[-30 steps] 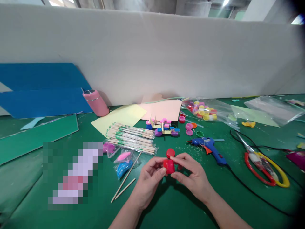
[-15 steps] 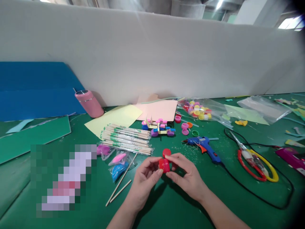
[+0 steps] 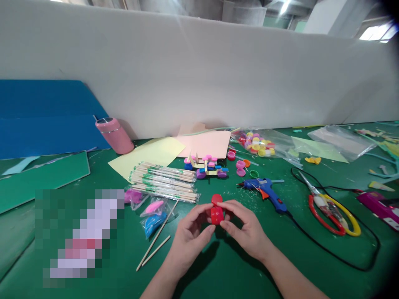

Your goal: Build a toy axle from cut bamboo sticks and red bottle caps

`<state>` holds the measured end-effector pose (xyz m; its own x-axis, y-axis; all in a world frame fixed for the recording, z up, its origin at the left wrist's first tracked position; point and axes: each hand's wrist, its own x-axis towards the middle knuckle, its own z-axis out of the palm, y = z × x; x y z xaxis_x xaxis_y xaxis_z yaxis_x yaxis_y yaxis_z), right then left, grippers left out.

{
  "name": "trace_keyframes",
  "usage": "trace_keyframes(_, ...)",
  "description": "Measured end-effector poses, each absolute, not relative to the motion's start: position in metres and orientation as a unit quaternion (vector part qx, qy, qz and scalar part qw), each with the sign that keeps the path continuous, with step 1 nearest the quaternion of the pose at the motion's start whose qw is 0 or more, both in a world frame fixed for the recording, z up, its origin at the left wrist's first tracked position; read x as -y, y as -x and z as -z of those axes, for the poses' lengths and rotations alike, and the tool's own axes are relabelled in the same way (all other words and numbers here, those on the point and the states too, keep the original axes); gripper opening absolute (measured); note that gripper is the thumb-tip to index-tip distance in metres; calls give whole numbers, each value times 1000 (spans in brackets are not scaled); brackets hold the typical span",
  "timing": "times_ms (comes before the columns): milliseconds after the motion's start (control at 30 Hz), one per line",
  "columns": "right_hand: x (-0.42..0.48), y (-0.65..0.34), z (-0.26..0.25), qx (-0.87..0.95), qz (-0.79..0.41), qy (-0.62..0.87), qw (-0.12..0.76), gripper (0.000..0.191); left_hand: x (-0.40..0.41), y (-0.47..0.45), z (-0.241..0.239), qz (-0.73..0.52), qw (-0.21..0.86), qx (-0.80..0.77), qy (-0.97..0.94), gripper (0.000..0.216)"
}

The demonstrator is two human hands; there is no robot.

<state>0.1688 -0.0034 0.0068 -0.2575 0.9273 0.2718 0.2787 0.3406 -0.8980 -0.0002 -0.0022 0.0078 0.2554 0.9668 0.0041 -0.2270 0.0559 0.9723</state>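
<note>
Both my hands meet over the green table near its front edge. My left hand and my right hand pinch a red bottle cap between thumbs and fingers. A second red cap sits just beyond it, touching or very near it; I cannot tell whether the two are joined. Behind them stands a small toy car built of sticks and coloured caps. A blue glue gun lies to the right of my hands.
A bundle of wrapped wooden chopsticks and two loose sticks lie left of my hands. Red and yellow scissors, a black cord, a bag of coloured caps, paper sheets, a pink bottle and blue boards surround the area.
My hands and the red cap have stayed together with only a slight shift of the fingers. The view has drifted a little to the right.
</note>
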Motion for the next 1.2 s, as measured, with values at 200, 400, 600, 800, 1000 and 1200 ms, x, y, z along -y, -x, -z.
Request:
trace_keyframes(200,3,-169,-7,708,-367,430,424,29,2,1,-6,-468,630,-387,-484,29)
trace_keyframes(400,3,-168,-6,713,-367,424,420,29,1,-1,-8,-469,624,-407,-474,21)
trace_keyframes(600,3,-168,-4,712,-362,420,431,30,1,-1,-10,-471,636,-392,-468,19)
trace_keyframes(800,4,-169,-3,704,-373,418,436,30,1,0,-8,-470,645,-382,-466,19)
trace_keyframes(1000,3,-169,-3,698,-383,417,438,31,1,-1,-8,-471,651,-376,-461,19)
trace_keyframes(1200,4,-167,-4,699,-386,419,432,32,2,-4,-8,-480,678,-382,-405,15)
